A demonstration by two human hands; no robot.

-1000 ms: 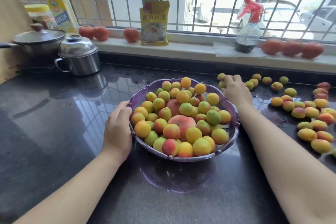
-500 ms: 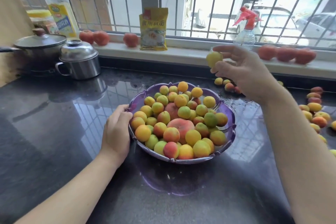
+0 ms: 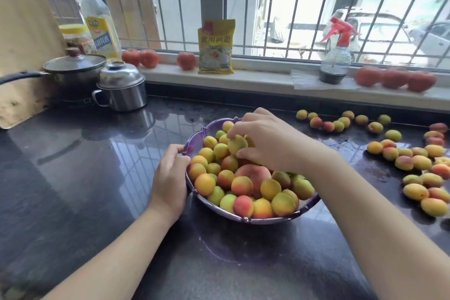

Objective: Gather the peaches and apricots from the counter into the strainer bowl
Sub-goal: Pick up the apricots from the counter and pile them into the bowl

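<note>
- Head view, one camera only. Right hand (image 3: 265, 139) now down over the strainer bowl (image 3: 275, 219), at about 12 o'clock of the pile; half a second ago it was raised clear above the bowl with the fruit.
- Right grip: fingertips and thumb pinching a yellow-green apricot (image 3: 237, 145), which touches or nearly touches the heap. Not released.
- Left hand (image 3: 170, 175) at the bowl's 9 o'clock, fingers curled on the purple rim, steadying it, same place as a second ago.
- Bowl heaped: many apricots plus a large peach (image 3: 254, 174) near centre, partly under the right wrist.
- Loose fruit (image 3: 414, 163) left on the dark counter (image 3: 85, 178) at 2 to 3 o'clock of the bowl, well apart from it; a small row (image 3: 341, 122) nearer the back edge at 1 o'clock.
- Read: one more piece delivered, drop is imminent. Task well along but not finished, judging by the scatter on the right.
- Risk guess: pile sits high at the rim, so fruit set on top may roll off.
- Red fruit on the window sill (image 3: 394, 78); cannot tell the kind.
</note>
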